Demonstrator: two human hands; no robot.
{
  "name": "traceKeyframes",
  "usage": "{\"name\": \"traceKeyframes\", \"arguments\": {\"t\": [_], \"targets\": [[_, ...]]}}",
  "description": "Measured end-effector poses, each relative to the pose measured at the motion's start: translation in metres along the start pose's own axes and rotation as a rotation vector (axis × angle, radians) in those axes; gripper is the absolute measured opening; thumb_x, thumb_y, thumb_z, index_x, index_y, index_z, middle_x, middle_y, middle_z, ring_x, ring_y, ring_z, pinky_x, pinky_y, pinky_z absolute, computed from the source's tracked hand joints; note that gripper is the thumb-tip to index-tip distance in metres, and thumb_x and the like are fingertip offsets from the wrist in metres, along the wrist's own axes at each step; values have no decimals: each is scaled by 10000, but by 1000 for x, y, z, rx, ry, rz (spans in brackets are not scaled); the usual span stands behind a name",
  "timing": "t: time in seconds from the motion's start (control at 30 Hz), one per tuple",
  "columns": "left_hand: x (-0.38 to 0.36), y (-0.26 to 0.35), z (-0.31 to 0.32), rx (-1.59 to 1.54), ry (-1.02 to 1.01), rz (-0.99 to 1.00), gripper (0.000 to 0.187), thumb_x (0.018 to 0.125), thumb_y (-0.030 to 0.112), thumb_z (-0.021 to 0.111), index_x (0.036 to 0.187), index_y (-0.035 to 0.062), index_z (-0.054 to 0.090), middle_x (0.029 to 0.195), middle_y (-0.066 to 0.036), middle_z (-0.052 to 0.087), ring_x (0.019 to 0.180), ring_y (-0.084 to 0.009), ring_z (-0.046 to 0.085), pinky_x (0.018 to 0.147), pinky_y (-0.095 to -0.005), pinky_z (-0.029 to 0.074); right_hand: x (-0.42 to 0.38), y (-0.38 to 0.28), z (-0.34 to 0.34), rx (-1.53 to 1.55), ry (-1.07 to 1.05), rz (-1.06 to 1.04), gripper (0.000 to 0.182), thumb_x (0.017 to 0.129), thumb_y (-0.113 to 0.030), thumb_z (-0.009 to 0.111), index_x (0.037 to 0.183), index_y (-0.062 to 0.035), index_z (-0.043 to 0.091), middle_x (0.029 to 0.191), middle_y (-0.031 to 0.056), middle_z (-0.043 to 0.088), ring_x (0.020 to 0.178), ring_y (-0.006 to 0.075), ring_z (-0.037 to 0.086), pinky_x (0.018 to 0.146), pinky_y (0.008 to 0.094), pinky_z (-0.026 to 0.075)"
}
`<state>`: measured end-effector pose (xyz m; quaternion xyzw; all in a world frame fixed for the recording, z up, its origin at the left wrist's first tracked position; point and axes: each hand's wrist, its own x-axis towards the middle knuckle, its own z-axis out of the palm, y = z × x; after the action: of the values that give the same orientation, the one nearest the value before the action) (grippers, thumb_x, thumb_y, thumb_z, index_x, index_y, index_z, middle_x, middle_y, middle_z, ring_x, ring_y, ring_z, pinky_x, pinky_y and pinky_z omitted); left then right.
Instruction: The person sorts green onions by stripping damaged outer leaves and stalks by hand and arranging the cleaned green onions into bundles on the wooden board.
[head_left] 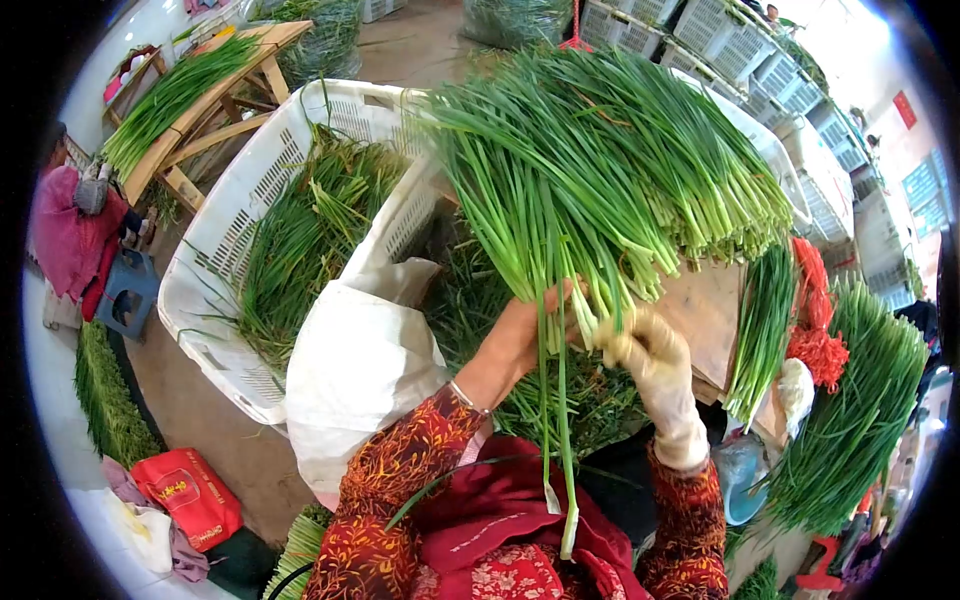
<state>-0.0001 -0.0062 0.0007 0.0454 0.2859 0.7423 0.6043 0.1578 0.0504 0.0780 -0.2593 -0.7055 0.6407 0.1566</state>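
My left hand (515, 345), bare with a bracelet at the wrist, is closed round the pale stem ends of a bunch of garlic chives (540, 220). Its green leaves spread up and away over a larger pile of garlic chives (690, 170). Two long loose stalks (562, 440) hang down past that hand, white ends over my lap. My right hand (655, 375) wears a pale glove. Its curled fingers pinch at the white stem ends beside my left hand, and the fingertips are slightly blurred.
A white plastic crate (225, 225) with loose leaves stands on the left, a white cloth (360, 345) over its near edge. Red ties (815, 320) and more chives (850, 400) lie right. A person (75, 220) sits far left near a wooden bench (200, 100).
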Motion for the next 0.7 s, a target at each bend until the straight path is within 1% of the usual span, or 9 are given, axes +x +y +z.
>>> {"name": "traceKeyframes", "arguments": {"t": [0.07,0.13,0.17,0.2,0.27,0.4,0.57,0.67,0.7], "targets": [[-5,10,2,130,-31,-47,319,822,289,608,1034,58,547,866,17,561,662,-70,488,585,-218,451,-26,-2,-11,-220,-595,-90,227,814,-183,611,997,-51,589,871,69,619,770,148,581,673,261,465],[6,12,-4,62,-144,17,369,823,321,603,1068,55,528,897,17,540,694,-64,488,616,-219,457,-43,-2,7,-264,-1129,443,292,832,-288,569,1038,-81,580,931,97,614,825,210,598,732,283,474],[5,12,-3,74,-119,11,386,823,322,602,1086,54,514,914,14,536,687,-61,476,621,-218,451,-52,9,1,-575,-1015,228,391,853,-411,487,1071,-97,569,983,118,606,864,253,596,745,293,473],[1,14,3,88,-94,2,403,824,323,601,1105,53,501,932,11,532,680,-58,465,626,-217,446,-47,16,-4,-852,-835,218,455,862,-468,425,1093,-101,560,981,125,612,874,297,589,726,301,471],[-5,18,7,137,-57,5,428,826,323,596,1136,51,480,956,12,522,693,-50,458,678,-228,453,-27,21,-12,-809,-237,235,481,867,-481,413,1101,-85,554,943,104,632,815,252,606,703,284,470],[-13,23,3,202,-107,16,481,830,342,580,1181,38,458,1005,-17,527,805,-111,523,741,-256,467,10,12,1,195,-216,238,653,871,-568,324,1070,17,535,876,91,630,652,105,523,620,237,439],[-18,22,6,300,10,-39,485,824,326,594,1187,35,461,1028,-38,526,826,-136,538,695,-252,472,33,21,23,257,-218,305,477,880,-473,416,922,-28,585,658,49,590,540,114,488,568,250,418],[-4,13,-20,340,95,-27,312,804,310,630,982,77,524,792,8,550,634,-73,528,516,-194,437,29,22,31,-734,178,-22,253,844,-302,518,713,-89,557,569,110,561,471,286,527,479,385,433],[-8,11,-8,227,78,53,250,791,290,650,887,102,517,702,34,527,549,-48,493,451,-176,393,29,25,33,-914,229,-102,223,824,-279,545,704,-91,554,560,105,552,468,285,525,477,378,429]]}}
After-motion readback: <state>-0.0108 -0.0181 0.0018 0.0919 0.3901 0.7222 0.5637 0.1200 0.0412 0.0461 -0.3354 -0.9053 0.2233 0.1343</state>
